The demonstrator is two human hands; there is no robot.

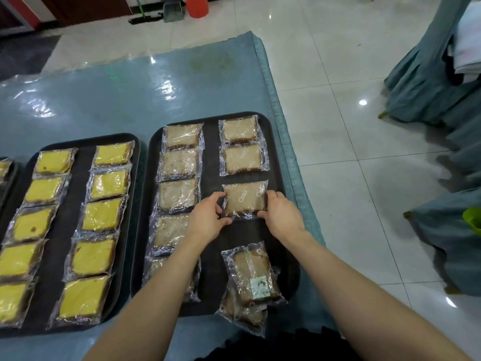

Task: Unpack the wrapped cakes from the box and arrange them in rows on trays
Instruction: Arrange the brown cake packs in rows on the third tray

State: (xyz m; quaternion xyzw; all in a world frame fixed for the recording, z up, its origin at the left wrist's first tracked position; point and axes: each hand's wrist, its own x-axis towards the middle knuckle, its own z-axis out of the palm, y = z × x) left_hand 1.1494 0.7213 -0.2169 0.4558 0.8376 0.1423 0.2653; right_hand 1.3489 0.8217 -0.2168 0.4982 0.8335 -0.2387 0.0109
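Edge tray: cut off. 
Middle tray: yellow cakes, two rows. 
Right tray: left row partly hidden by the forearm. 
Left hand and right hand: pinching a brown cake in the right row. 
Stacked cakes: lower one mostly hidden.

Three dark trays are lying across the lower frame, the leftmost only a sliver. Ten yellow wrapped cakes are sitting at lower left in two columns of five; an eleventh is peeking in at the left edge. Ten brown wrapped cakes are sitting at centre.
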